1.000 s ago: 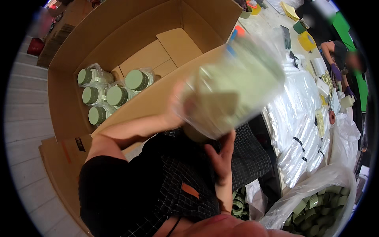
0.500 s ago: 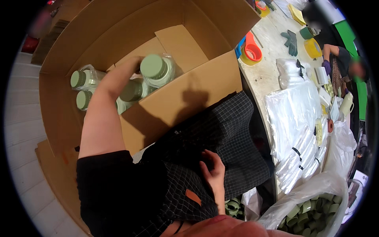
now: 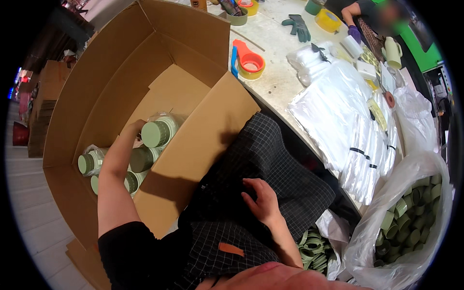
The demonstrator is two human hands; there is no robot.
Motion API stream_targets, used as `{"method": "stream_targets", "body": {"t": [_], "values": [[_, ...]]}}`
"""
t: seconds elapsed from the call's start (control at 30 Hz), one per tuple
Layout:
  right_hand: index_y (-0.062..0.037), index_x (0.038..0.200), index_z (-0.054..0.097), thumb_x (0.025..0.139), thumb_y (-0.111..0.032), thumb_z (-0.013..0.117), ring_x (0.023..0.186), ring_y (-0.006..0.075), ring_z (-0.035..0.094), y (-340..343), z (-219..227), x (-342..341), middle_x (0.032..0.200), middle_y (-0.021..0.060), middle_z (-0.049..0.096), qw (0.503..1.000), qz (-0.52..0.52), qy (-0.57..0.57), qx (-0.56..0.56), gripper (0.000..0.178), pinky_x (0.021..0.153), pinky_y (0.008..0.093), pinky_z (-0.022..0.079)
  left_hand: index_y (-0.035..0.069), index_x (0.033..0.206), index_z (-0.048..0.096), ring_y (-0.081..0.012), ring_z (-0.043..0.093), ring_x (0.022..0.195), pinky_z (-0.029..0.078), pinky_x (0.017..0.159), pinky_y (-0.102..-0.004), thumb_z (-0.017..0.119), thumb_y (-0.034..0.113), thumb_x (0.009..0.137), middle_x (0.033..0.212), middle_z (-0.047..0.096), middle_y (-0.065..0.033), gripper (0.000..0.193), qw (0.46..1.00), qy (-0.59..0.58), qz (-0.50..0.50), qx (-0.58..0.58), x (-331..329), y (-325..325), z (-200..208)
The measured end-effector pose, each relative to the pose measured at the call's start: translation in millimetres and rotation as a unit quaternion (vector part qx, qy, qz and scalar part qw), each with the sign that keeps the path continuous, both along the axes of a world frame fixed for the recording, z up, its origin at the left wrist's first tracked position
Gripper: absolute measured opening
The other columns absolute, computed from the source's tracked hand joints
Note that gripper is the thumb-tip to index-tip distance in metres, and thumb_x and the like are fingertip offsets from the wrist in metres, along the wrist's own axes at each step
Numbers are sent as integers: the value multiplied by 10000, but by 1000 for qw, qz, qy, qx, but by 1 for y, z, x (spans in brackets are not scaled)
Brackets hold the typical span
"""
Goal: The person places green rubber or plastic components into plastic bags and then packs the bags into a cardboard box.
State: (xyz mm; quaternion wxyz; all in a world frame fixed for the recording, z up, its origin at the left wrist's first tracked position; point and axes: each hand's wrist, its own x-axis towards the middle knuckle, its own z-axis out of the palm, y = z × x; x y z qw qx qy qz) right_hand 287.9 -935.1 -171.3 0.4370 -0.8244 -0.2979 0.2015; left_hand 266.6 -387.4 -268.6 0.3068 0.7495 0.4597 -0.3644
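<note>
My left arm reaches down into a large open cardboard box [image 3: 101, 82]. My left hand [image 3: 137, 126] is closed at the side of a light green flask [image 3: 155, 134] in clear plastic wrap, its fingers partly hidden behind it. Beside and below stand more green-lidded flasks: one with a darker lid [image 3: 141, 160], another [image 3: 130, 182] under it, and a wrapped one [image 3: 87, 164] left of my forearm. My right hand [image 3: 261, 197] hangs in front of my dark checked apron [image 3: 270, 154], fingers loosely bent and apart, holding nothing.
On the table [image 3: 275, 82] at the right lie an orange tape dispenser [image 3: 250, 60], a grey-green glove [image 3: 297, 27] and stacked clear plastic bags [image 3: 324, 116]. A plastic sack of green rings [image 3: 411, 212] stands at the lower right. A co-worker's purple-gloved hand [image 3: 354, 34] is beyond.
The view has turned right, so the box sits lower and farther left and more of the sack shows. My left hand stays at the same flask; my right hand remains empty.
</note>
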Motion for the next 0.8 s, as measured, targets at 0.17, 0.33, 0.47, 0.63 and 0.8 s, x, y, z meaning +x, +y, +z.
{"method": "stream_targets", "body": {"t": [0.17,0.33,0.47,0.63,0.8], "values": [[-28,1162,643,820,-58,739,945,299,671,-33,-10,14,1035,129,677,997,-43,54,32,357,828,365,546,7,1263,560,-369,595,1115,498,955,-462,664,339,903,1207,625,-186,501,831,-297,-140,449,20,-2,37],[-29,1147,636,828,-52,724,910,270,654,-36,-4,60,985,116,671,997,-74,-17,32,331,818,363,535,68,1189,626,-344,587,1056,479,920,-455,712,205,789,1152,626,-131,431,624,-562,-416,348,75,-184,122],[-40,1140,648,846,-106,719,953,293,664,-30,-31,79,1047,142,685,993,-119,-12,8,310,852,377,536,115,1068,680,-258,581,1112,461,972,-416,699,246,770,1125,626,-54,325,483,-455,-745,-66,78,-317,107],[-60,1303,487,838,-135,718,1023,386,641,-29,-71,58,1118,188,656,995,-89,4,-47,525,866,455,522,81,1181,643,-263,556,1194,411,1041,-455,662,306,837,1255,613,-113,412,291,-513,-779,-213,56,-341,31],[-60,1275,503,841,-167,736,962,365,651,-40,-69,74,1022,174,663,997,-68,-10,-25,504,831,430,525,105,1151,643,-252,577,1169,421,1023,-419,684,287,797,1234,619,-89,400,350,-516,-756,-199,49,-349,29]]}}
